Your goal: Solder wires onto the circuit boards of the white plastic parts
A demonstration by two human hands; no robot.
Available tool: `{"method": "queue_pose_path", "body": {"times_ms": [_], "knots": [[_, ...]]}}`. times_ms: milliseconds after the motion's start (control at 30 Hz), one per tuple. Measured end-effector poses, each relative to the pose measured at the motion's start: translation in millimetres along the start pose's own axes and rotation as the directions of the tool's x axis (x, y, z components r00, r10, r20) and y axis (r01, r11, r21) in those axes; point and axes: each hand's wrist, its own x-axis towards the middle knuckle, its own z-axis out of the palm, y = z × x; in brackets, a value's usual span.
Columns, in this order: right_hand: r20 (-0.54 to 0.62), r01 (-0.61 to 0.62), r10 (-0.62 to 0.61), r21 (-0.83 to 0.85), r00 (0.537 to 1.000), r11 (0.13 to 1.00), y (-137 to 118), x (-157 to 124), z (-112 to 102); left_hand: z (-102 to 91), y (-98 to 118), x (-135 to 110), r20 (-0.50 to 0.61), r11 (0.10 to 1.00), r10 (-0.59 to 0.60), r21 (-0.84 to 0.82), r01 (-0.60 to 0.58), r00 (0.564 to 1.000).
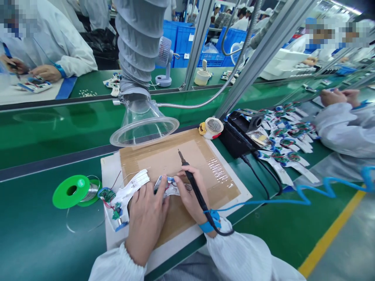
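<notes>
A soldering iron (193, 183) with a black handle is in my right hand (191, 195), its bare tip pointing up and away over the board. The fingertips of that hand also touch a small white plastic housing (174, 190) with blue edging and wires. My left hand (148, 218) grips the same housing from the left, index finger on top and thumb below. Under and beside its fingers lies another white housing (137, 182), with a green circuit board (107, 194) and red wires at its lower end. My fingers hide part of both housings.
A green solder spool (70, 191) stands left of the cardboard work mat (219, 183). A clear extraction hood (143, 130) hangs above its far edge. A black soldering station (238, 134), a tip-cleaning pot (213, 127) and several wired housings (283, 156) lie right. Co-workers sit across and right.
</notes>
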Motion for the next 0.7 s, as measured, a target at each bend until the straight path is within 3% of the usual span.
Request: {"method": "queue_pose_path", "body": {"times_ms": [200,367,567,700], "knots": [[0.014,0.068,-0.066,-0.141,0.998,0.988,-3.1,8.0,4.6,0.6,-2.0,1.6,-0.019,1.000,0.017,0.004,-0.017,1.000],[-0.068,0.118,-0.120,-0.039,0.990,0.992,0.5,4.7,-15.5,5.4,-10.3,-1.2,-0.121,0.994,0.068,-0.078,-0.078,0.990],[-0.306,0.209,-0.183,0.053,0.934,0.977,12.0,1.9,-44.6,8.9,-27.0,-2.4,-0.379,0.974,0.164,-0.086,-0.211,0.911],[-0.347,0.215,-0.184,0.054,0.920,0.975,14.2,5.3,-49.1,10.7,-31.4,-0.1,-0.503,0.971,0.171,-0.058,-0.231,0.847]]}}
